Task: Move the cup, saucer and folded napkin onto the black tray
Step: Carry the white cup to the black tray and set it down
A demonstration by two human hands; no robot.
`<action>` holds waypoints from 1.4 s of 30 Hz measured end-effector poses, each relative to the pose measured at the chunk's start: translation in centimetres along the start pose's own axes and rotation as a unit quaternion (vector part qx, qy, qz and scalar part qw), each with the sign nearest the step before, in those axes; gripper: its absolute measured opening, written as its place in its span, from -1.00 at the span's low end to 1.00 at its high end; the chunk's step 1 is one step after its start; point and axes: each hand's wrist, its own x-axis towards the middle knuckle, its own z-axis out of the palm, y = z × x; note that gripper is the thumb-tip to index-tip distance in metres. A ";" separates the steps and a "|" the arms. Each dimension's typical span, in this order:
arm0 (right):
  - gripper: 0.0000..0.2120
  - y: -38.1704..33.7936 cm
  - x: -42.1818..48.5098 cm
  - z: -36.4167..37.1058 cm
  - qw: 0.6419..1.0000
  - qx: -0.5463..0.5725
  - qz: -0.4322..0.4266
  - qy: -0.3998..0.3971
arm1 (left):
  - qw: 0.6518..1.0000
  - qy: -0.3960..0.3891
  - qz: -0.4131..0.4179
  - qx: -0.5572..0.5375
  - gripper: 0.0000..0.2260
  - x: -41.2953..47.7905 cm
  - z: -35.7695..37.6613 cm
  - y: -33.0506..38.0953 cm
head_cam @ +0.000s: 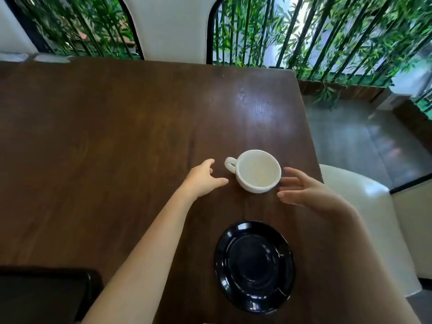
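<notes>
A white cup stands upright and empty on the dark wooden table, its handle pointing left. My left hand hovers just left of the handle, fingers apart, not touching it. My right hand is open just right of the cup, fingertips close to its wall. A glossy black saucer lies nearer to me, below the cup. The corner of the black tray shows at the bottom left. No napkin is in view.
The table's right edge runs just past my right hand. A white chair stands to the right, another white chair back beyond the far edge. Bamboo plants and a window line the back.
</notes>
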 end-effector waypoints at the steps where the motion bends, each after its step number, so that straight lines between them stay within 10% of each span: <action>1: -0.26 0.0 0.5 0.0 1.000 0.012 -0.018 -0.012 | 1.000 -0.009 0.004 -0.027 -0.25 0.4 0.1 0.3; 15: -0.20 1.2 4.5 -0.3 0.979 0.045 -0.146 -0.136 | 0.969 -0.146 0.157 -0.125 -0.36 3.4 1.1 0.4; 42: -0.25 -21.0 -8.9 1.7 0.906 -0.018 -0.397 -0.144 | 0.923 0.065 0.328 -0.191 -0.46 -15.2 -14.9 11.6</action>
